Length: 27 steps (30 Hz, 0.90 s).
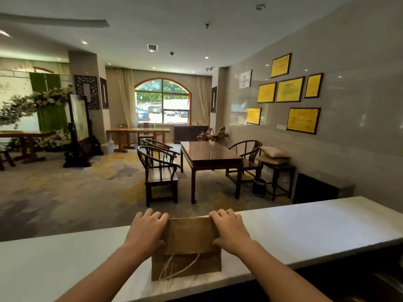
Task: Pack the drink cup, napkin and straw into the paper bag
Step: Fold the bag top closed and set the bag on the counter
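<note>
2 hands hold a brown paper bag (186, 247) on the white bench (305, 227), its top folded over toward the person. Left hand (146, 231) has its grip clamped on the bag's left edge, fingers over the fold, thumb in front. Right hand (232, 231) is clamped likewise on the right edge. Twine handles (172, 268) hang down the front.

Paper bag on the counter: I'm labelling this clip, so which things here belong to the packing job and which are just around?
Job:
paper bag, folded over
left hand and right hand, both on the bag
white counter

Around:
wooden table
chairs
framed certificates
bin
</note>
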Each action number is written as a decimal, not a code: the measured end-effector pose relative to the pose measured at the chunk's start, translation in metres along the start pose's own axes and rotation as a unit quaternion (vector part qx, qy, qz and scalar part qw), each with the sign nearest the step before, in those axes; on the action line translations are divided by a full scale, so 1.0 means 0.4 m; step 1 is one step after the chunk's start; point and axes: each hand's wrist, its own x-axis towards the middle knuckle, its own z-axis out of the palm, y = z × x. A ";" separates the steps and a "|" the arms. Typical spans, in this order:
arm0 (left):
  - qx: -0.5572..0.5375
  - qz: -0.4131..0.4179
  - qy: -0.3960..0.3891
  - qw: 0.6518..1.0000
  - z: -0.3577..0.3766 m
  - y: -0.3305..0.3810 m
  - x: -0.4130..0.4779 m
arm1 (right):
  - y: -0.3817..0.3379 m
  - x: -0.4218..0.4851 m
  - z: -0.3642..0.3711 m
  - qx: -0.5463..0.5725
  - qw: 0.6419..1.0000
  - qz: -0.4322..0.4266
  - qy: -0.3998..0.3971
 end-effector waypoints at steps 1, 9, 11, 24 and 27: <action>0.008 0.004 -0.005 1.000 -0.002 0.006 0.012 | -0.013 0.005 -0.004 -0.029 1.000 -0.007 0.001; -0.070 -0.016 -0.005 0.997 0.009 0.059 0.051 | -0.125 0.016 0.009 -0.033 0.998 -0.051 0.005; -0.076 -0.025 -0.006 0.997 0.004 0.043 0.041 | -0.108 0.015 0.004 -0.019 0.999 -0.034 0.019; -0.399 -0.164 -0.009 0.902 -0.018 -0.091 -0.015 | 0.017 0.021 0.003 0.302 0.936 0.163 0.077; -0.379 -0.155 -0.002 0.912 -0.015 -0.084 -0.014 | 0.019 0.025 0.005 0.298 0.938 0.163 0.066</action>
